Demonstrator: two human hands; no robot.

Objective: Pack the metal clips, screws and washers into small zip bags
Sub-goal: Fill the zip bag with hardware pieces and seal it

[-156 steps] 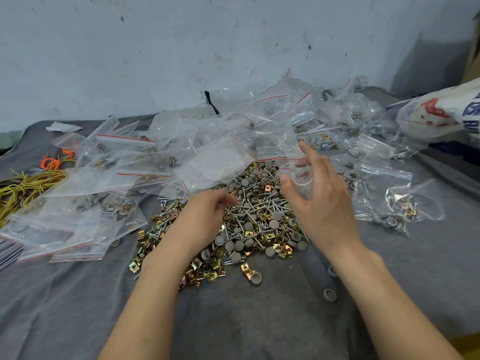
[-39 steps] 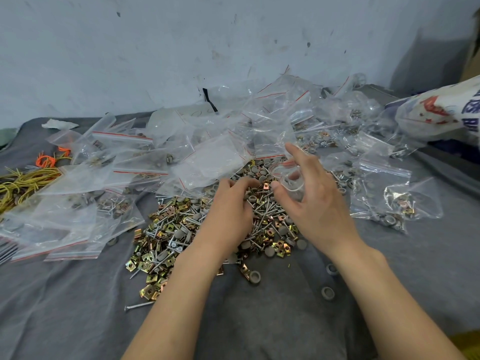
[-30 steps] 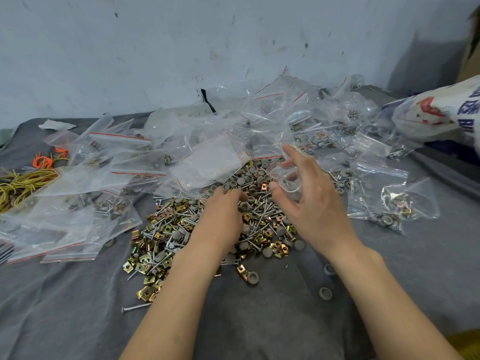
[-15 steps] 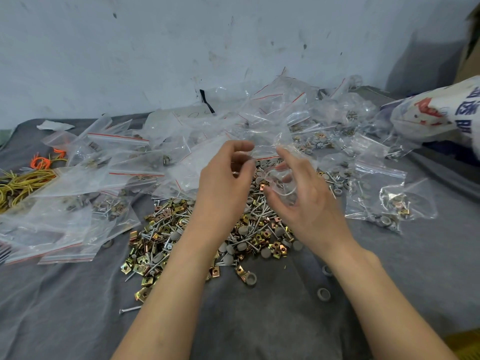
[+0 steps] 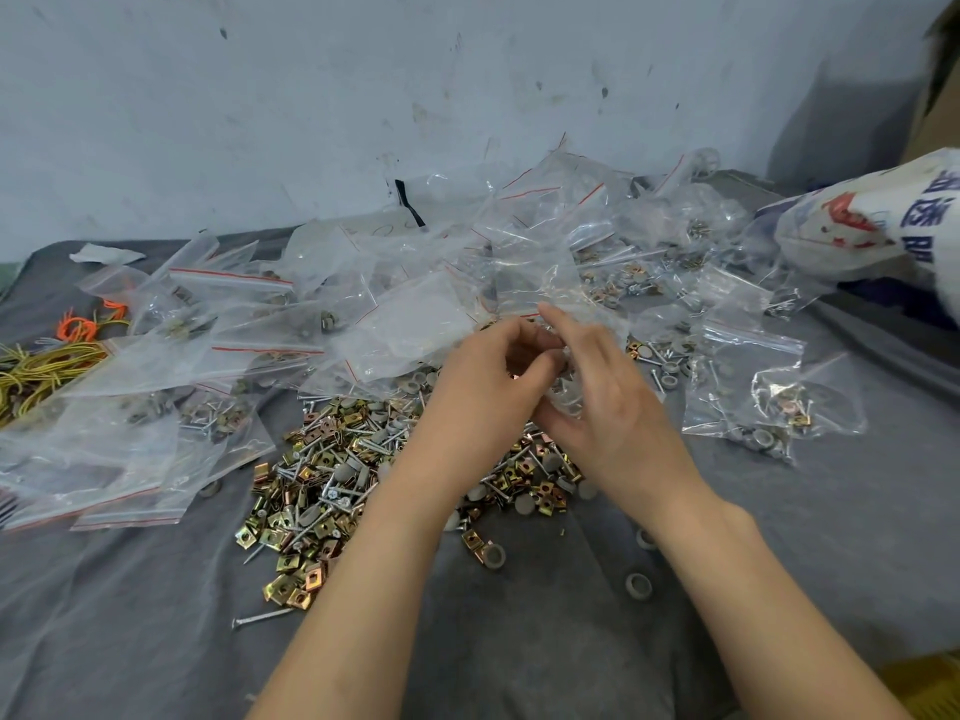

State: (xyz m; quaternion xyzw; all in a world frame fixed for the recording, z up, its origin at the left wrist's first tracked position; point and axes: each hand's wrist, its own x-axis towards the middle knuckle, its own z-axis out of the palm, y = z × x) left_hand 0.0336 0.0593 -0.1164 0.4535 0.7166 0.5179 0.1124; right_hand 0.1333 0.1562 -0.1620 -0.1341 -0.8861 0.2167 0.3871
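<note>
Right hand (image 5: 608, 407) grip holds bag (image 5: 569, 396) over pile (image 5: 332, 475), likely to catch spills; left hand (image 5: 483, 389) grip pinched at bag mouth, load can't tell.

grey cloth (image 5: 519, 641), brass-gold clips (image 5: 306, 579), red-striped clear bags (image 5: 228, 283)

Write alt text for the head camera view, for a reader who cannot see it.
A person's right hand holds a small clear zip bag while the curled fingers of the left hand meet its mouth, above a loose pile of brass clips, steel screws and grey washers on a grey cloth. Many more clear red-striped zip bags, some filled, lie heaped behind.
</note>
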